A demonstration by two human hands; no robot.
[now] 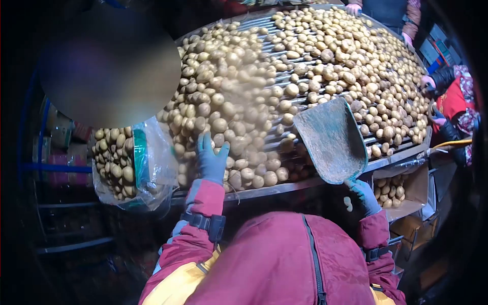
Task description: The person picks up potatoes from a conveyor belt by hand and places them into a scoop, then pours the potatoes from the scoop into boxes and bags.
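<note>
My left hand point(212, 161), in a grey-blue glove, reaches over the near edge with fingers spread, its fingertips at the heap of potatoes point(203, 109). Close by on the left, a clear plastic bag point(161, 152) with a green band is full of potatoes. My right hand point(363, 194), gloved the same way, is closed around the handle end of a worn green scoop point(333, 140). The scoop's broad pan points away from me over the metal bars, with its inner face bare and dirty. Part of the potatoes behind the pan is hidden.
Potatoes cover much of the barred sorting table point(305, 187). A cardboard box point(418, 184) holding potatoes stands below its right edge. At the far right are a person in red point(452, 101) and another in dark clothes point(385, 12). A dark blur covers the upper left.
</note>
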